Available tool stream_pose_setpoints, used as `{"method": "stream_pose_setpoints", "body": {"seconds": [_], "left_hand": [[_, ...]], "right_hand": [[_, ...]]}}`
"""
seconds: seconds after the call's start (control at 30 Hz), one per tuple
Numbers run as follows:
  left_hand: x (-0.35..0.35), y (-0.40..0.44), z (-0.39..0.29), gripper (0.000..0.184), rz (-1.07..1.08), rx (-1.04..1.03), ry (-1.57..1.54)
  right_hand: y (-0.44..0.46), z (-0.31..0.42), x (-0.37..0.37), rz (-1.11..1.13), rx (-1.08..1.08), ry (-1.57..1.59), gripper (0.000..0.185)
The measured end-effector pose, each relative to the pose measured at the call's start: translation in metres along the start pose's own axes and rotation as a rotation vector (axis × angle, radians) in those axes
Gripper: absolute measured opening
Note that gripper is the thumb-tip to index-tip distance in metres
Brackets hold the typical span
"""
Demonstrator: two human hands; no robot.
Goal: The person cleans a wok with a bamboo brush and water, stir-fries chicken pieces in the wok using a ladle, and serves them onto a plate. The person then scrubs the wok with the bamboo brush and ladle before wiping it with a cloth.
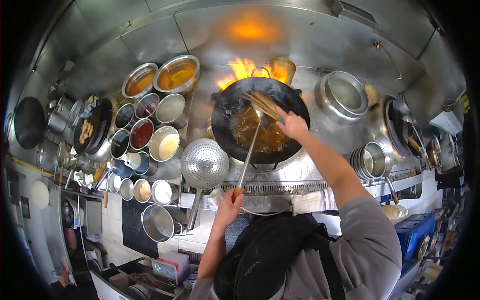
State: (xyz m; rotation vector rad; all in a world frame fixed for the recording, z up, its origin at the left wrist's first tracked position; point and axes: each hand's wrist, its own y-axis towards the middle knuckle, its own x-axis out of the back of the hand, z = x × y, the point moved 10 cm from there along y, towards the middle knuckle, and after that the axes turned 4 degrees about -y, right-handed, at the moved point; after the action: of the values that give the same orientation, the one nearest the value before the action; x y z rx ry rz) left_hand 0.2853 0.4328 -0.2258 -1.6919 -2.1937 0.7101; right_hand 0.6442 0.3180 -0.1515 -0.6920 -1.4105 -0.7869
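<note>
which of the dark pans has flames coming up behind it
The large middle wok, where the ladle and brush are: flames rise behind it, while none show around the dark pans further left and right.

The big, round, black wok (223, 107) has shiny brown liquid (267, 141) in it. The long metal ladle (248, 157) slants across the wok's near edge, head inside, wooden end outside. The tan bamboo brush (265, 103) tilts over the wok, its thin sticks near the ladle's head.
</note>
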Motion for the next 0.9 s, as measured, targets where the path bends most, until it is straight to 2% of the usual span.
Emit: {"method": "stream_pose_setpoints", "body": {"seconds": [0.07, 0.1, 0.2, 0.23, 0.27, 0.3, 0.4, 0.43, 0.53, 0.6, 0.67, 0.7, 0.73, 0.87, 0.9], "left_hand": [[0.018, -0.019, -0.044, 0.04, -0.436, -0.626, 0.706], [0.021, -0.016, -0.047, 0.042, -0.42, -0.408, 0.705], [0.031, -0.006, -0.046, 0.041, -0.392, -0.47, 0.68], [0.038, 0.0, -0.042, 0.041, -0.399, -0.47, 0.678], [0.04, 0.019, -0.009, 0.038, -0.174, -0.244, 0.239], [0.026, 0.028, 0.015, 0.036, 0.055, -0.016, -0.194], [0.005, 0.02, -0.004, 0.032, 0.044, -0.023, -0.304], [0.001, 0.02, -0.007, 0.033, 0.066, -0.044, -0.343], [-0.003, 0.016, -0.013, 0.032, 0.085, -0.059, -0.388], [0.0, 0.013, -0.007, 0.031, 0.063, -0.037, -0.407], [0.001, 0.013, -0.002, 0.031, 0.049, -0.014, -0.428], [0.0, 0.013, -0.004, 0.033, 0.047, -0.029, -0.386], [0.0, 0.013, -0.006, 0.036, 0.044, -0.045, -0.345], [0.006, 0.013, -0.011, 0.035, 0.043, -0.06, -0.312], [0.01, 0.012, -0.008, 0.036, 0.051, -0.054, -0.302]], "right_hand": [[0.016, -0.022, -0.001, 0.124, 0.01, -0.009, 0.064], [0.018, -0.034, 0.003, 0.109, 0.006, -0.008, 0.064], [0.019, -0.041, 0.005, 0.086, 0.079, -0.043, 0.062], [0.019, -0.053, 0.02, 0.01, -0.039, 0.122, 0.062], [0.015, -0.064, 0.03, -0.068, -0.16, 0.289, 0.062], [0.01, -0.063, 0.038, -0.17, -0.177, 0.368, 0.06], [-0.022, -0.023, 0.043, -0.074, -0.165, 0.271, 0.057], [-0.022, -0.01, 0.021, 0.087, 0.02, 0.048, 0.063], [-0.003, -0.033, -0.007, 0.25, -0.085, -0.124, 0.062], [-0.008, -0.034, -0.002, 0.248, -0.103, -0.073, 0.062], [-0.015, -0.036, 0.025, -0.018, -0.234, 0.176, 0.064], [-0.022, -0.023, 0.029, -0.084, -0.184, 0.178, 0.065], [-0.029, -0.006, 0.03, -0.044, -0.045, 0.136, 0.065], [0.016, -0.035, -0.017, 0.235, -0.023, -0.231, 0.062], [0.012, -0.029, -0.001, 0.233, -0.028, -0.167, 0.056]]}}
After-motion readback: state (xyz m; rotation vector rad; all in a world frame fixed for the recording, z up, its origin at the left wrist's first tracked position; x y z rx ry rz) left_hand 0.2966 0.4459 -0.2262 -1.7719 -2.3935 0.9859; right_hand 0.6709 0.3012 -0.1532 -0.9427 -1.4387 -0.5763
